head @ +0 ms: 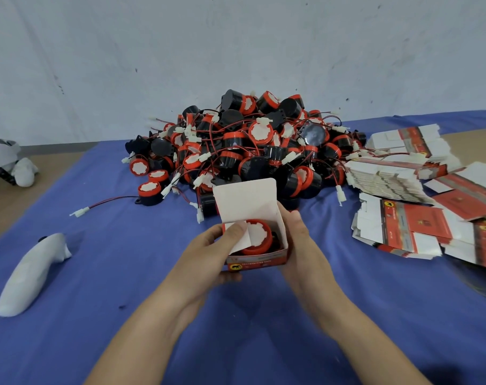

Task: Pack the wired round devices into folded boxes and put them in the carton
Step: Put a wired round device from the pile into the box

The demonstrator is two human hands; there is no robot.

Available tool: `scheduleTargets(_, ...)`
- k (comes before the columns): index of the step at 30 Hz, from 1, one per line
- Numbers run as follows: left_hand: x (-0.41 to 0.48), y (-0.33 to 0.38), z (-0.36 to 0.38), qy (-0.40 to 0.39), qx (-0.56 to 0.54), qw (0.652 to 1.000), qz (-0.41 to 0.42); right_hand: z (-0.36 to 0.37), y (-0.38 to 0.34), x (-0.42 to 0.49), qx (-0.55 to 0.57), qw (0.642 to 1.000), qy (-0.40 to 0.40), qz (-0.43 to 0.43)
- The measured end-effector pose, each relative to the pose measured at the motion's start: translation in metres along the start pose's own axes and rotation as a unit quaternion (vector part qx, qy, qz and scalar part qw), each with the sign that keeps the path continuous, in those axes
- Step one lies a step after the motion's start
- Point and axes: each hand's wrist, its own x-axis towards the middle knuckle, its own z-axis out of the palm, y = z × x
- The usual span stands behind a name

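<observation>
A small red and white box [257, 258] is held above the blue cloth at the centre, its top lid standing open. Inside lies a round device [260, 236] with a red rim and a white face. My left hand [208, 254] grips the box's left side, and its thumb presses a white side flap down over the device. My right hand [297, 240] grips the right side of the box. Behind the box a big pile of black and red wired devices [250, 145] covers the middle of the table. No carton is in view.
Flat unfolded boxes [408, 190] lie in stacks at the right. A white handheld controller [33, 270] lies on the blue cloth [125, 259] at the left, with a white headset [5, 159] at the far left edge. A loose device with its wire [148, 194] sits left of the pile.
</observation>
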Motion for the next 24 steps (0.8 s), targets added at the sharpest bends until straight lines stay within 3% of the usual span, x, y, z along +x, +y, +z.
scheduleTargets(5, 0.0008, -0.0007, 0.0032, -0.020, -0.030, 0.999, -0.013, -0.0107, 0.0114, -0.0062, 0.083, 0.996, 0.001, 0.015)
scheduleTargets(15, 0.0025, -0.0009, 0.0022, -0.011, -0.028, 0.999, -0.013, -0.0094, 0.0108, -0.0088, 0.069, 0.997, -0.005, 0.034)
scheduleTargets(24, -0.0015, -0.0061, 0.0047, 0.006, 0.067, 0.996, 0.060, -0.0078, 0.0116, -0.0105, 0.072, 0.996, 0.015, 0.058)
